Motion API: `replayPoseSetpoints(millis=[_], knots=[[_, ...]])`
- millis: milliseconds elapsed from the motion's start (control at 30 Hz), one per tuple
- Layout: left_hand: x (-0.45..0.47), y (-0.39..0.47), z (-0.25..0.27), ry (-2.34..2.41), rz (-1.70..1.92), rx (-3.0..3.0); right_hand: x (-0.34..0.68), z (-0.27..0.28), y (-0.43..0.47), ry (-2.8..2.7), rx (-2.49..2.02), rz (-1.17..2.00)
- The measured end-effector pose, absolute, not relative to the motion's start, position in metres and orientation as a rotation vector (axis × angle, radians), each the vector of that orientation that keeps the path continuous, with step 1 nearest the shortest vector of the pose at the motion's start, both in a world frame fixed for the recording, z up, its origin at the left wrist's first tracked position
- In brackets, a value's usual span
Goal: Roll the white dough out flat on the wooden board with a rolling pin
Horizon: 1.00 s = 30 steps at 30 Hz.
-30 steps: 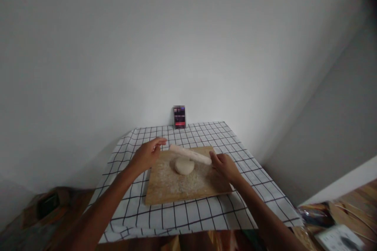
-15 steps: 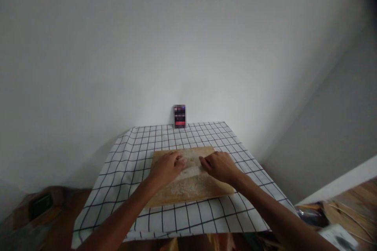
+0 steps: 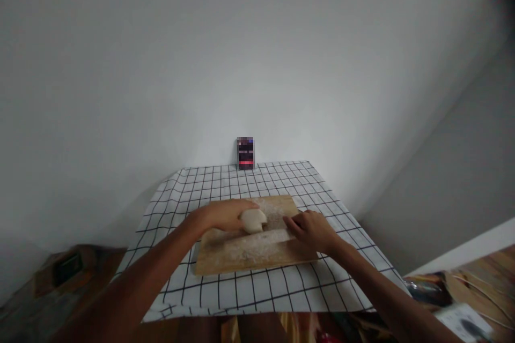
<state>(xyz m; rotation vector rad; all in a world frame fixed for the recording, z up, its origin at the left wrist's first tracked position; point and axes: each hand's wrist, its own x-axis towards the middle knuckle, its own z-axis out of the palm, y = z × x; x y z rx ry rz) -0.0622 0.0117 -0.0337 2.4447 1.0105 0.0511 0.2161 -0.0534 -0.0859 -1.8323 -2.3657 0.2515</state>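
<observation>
My left hand is curled around the left side of a round, pale piece of dough, which is notched at its right edge. The dough is over a wooden board dusted with flour. To the right, my right hand is closed in a fist with its thumb pointing left. It seems to grip the right end of a pale, floured rod like a rolling pin, which blends with the board. The rod's left part is hard to make out.
A white cloth with black grid lines covers the table. At its far edge a phone-like dark object with a blurred screen leans against the wall. A box sits low on the left, and a white device low on the right.
My left hand has shifted left and turned around the dough, which now shows between the hands. My right hand has moved slightly right and stays closed. The view has tilted slightly.
</observation>
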Motion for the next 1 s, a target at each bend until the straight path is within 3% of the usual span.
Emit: replayPoseSetpoints(millis=[200,433,700,1000], knots=[[-0.081,0.003,-0.034,1.340,0.399,2.285,0.193,-0.070,-0.032,-2.205,-1.880,0.307],[-0.074,-0.009,-0.064,1.813,0.350,2.458,0.163,-0.084,-0.027,-2.170,-1.891,0.334],[-0.082,0.012,-0.066,1.621,-0.036,2.565,0.160,-0.093,-0.033,-2.130,-1.903,0.204],[-0.080,0.000,-0.080,1.616,0.331,2.639,0.163,-0.110,-0.035,-2.076,-1.715,0.096]])
